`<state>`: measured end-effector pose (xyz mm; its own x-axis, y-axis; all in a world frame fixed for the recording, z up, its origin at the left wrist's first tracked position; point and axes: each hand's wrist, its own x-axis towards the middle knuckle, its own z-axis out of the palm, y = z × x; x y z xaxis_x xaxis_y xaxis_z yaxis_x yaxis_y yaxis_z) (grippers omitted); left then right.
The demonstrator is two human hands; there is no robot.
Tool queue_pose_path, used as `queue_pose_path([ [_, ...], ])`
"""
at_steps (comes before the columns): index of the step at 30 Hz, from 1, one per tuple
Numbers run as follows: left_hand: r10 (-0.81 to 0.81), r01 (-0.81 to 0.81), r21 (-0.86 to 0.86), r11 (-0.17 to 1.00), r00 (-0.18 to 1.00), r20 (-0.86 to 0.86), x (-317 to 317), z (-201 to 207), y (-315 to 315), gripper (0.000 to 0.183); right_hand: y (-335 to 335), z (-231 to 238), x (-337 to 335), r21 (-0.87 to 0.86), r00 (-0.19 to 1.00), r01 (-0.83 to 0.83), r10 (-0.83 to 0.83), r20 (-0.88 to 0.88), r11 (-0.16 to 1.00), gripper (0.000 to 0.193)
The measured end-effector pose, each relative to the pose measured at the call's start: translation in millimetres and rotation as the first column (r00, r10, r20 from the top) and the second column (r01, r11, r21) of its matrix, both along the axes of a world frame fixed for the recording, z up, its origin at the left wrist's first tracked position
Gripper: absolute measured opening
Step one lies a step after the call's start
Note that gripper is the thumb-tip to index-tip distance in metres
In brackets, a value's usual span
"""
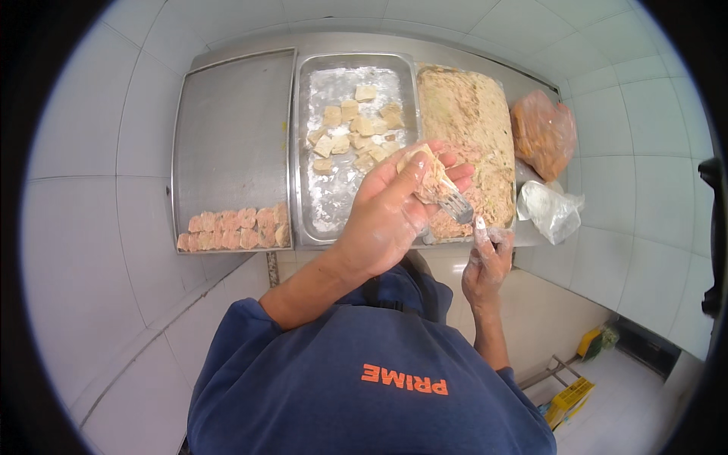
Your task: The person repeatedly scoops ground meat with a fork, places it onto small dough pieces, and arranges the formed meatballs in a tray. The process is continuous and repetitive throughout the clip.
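My left hand (394,208) is raised over the trays, palm up, cupping a thin dough wrapper with a lump of minced filling (429,179) on it. My right hand (485,262) sits lower, near the counter's front edge, gripping a metal fork (455,203) whose tines press into the filling in my left palm. Behind the hands stands a metal tray of pale minced filling (470,121). A floured metal tray (334,197) beside it holds several square dough wrappers (356,133).
A large flat metal tray (227,121) at the left carries a row of finished pinkish dumplings (235,229) along its near edge. An orange plastic bag (542,133) and a white bag (550,208) lie at the right. White tiled walls surround the counter; yellow objects (570,398) lie on the floor.
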<state>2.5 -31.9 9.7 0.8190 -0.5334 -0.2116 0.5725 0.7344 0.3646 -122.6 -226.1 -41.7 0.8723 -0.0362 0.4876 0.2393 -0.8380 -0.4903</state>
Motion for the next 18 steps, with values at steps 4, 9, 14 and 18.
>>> queue_pose_path([
  [4,-0.036,0.036,-0.002,0.999,0.999,0.033,4,-2,8,0.045,-6,-3,0,0.007,0.995,-0.056,0.055,0.083,0.998,0.06],
  [9,-0.177,0.173,0.066,0.983,0.983,0.045,10,0,21,0.039,-13,7,5,-0.058,0.997,-0.079,0.078,-0.008,0.995,0.058],
  [14,-0.328,0.257,0.257,0.932,0.899,0.29,25,-6,31,0.03,-27,27,18,-0.148,0.983,-0.184,0.185,-0.003,0.972,0.057],
  [18,-0.476,0.39,0.283,0.876,0.792,0.382,29,-11,38,0.034,-38,36,33,-0.219,0.973,-0.228,0.229,-0.022,0.949,0.055],
])
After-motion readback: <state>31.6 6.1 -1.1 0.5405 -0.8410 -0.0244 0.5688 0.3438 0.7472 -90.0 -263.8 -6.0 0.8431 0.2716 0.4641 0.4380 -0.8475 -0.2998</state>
